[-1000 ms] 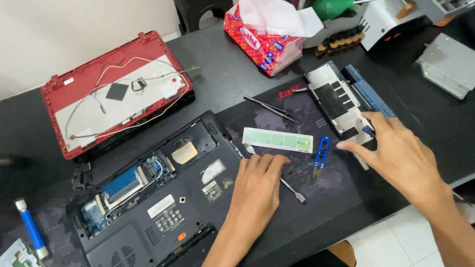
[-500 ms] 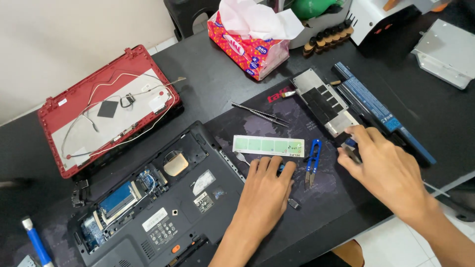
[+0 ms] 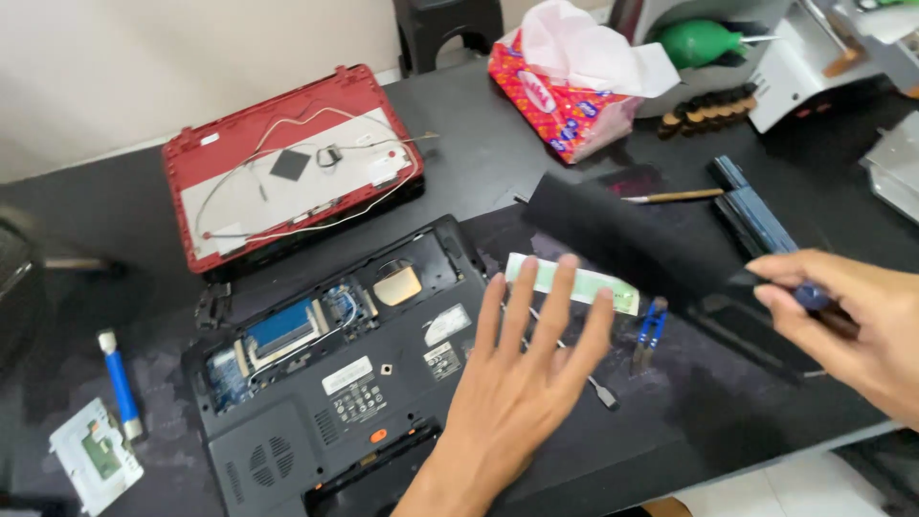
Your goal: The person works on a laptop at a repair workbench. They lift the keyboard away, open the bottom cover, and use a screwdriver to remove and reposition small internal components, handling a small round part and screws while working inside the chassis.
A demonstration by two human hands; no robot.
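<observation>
Left hand [image 3: 522, 388] flat, palm down, fingers [image 3: 555, 302] spread apart and holding nothing; it hovers over the right edge of the opened black laptop base [image 3: 335, 383], fingertips just short of the pale green strip [image 3: 574, 282] lying on the dark surface [image 3: 144, 220]; can't tell whether the palm touches anything underneath.

Right hand [image 3: 847, 321] at the right edge of view, fingers closed on the corner of a long black panel [image 3: 632, 239]; the panel is motion-blurred and lifted at a slant, running from the hand up-left toward the tissue box [image 3: 555, 101]; something small and blue sits at the thumb tip, too blurred to identify.

Blue-handled tweezers [image 3: 651, 330] lie on the surface between the two hands, just below the panel; a thin metal tool [image 3: 589, 378] lies beside the left fingertips.

A dark blue battery pack [image 3: 751, 215] sits behind the right hand; a thin brush [image 3: 675, 196] lies near it, partly hidden by the panel.

Red laptop lid [image 3: 287, 163] with loose white cables lies face down behind the base, well apart from both hands; blue pen-like tool [image 3: 120, 383] and small circuit board [image 3: 96, 460] at far left.
</observation>
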